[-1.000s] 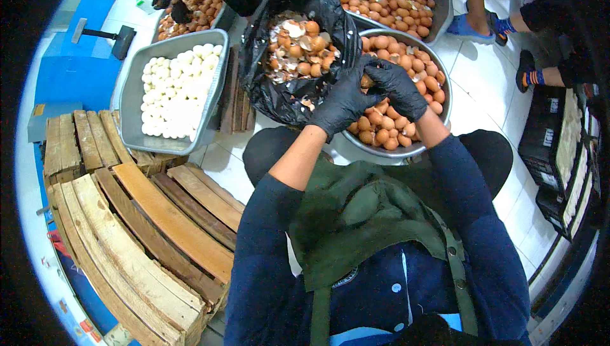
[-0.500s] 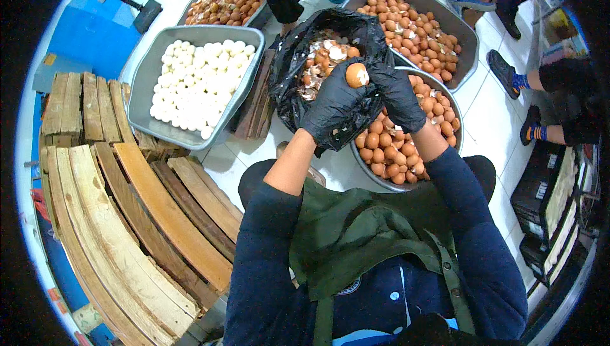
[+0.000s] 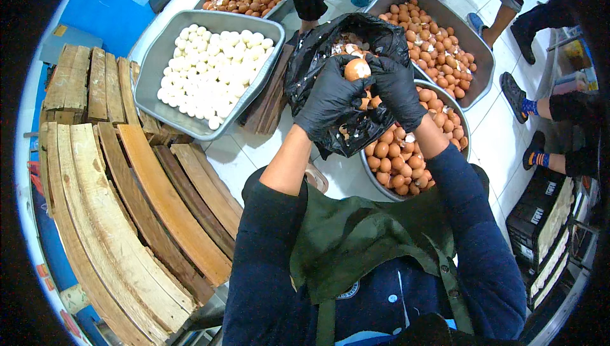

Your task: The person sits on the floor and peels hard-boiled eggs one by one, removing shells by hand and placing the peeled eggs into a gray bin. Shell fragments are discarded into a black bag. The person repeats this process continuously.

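Egg (image 3: 357, 69), part-peeled, over black bag (image 3: 305, 63) at 12 o'clock, gripped by L hand (image 3: 327, 99); R hand (image 3: 399, 95) at its 3 o'clock, grip unclear. Prob. light, slick, fragile; I'd cup its sides.

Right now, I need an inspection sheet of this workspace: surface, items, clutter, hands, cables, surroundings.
Surface: white tiled floor, tubs around the worker.
Items: brown egg with a pale patch, in hand over a black plastic bag with shell pieces in it; round tub of brown eggs; grey tub of white peeled eggs.
Clutter: pale shell bits among the brown eggs.
Hands: both black-gloved; left hand grips the egg; right hand is close beside it, contact unclear.
Cables: nothing seen.
Surroundings: wooden slats left; black crate right; other people's legs and feet beyond the tubs and at right.
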The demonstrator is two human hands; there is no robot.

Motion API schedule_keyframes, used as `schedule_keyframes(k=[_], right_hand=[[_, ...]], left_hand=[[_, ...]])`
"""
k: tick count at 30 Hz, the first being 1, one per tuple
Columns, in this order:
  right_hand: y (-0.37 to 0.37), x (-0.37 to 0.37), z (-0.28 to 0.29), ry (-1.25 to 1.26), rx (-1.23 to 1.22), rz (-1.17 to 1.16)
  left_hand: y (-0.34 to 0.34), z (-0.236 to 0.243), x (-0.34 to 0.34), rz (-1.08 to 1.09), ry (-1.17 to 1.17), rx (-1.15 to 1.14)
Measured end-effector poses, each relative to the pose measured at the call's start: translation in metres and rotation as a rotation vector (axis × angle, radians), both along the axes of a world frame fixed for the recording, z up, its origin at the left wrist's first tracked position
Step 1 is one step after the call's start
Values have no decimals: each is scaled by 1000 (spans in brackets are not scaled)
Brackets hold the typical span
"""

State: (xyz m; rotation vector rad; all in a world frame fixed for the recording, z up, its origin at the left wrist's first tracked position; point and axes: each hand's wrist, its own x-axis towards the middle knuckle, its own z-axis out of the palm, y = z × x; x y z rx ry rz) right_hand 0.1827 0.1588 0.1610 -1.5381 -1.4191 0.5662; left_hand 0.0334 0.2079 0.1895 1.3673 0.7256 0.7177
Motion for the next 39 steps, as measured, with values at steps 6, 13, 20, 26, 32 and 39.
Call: schedule_keyframes(k=[6,13,20,26,32,39], right_hand=[[5,25,11,-327,-169,-72],[-1,25,30,117,12,150],[-13,10,53,-93,16,185],[-8,5,63,-382,330,22],[-22,15,55,-138,187,289],[-21,23,52,-67,235,286]], left_hand=[[-5,31,-6,-177,-200,-296],[-18,34,-17,-106,-400,-532],[-5,22,-1,-346,-217,-70],[-2,26,9,-132,-124,134],[-14,24,12,-115,-223,40],[-5,0,22,-110,-38,91]])
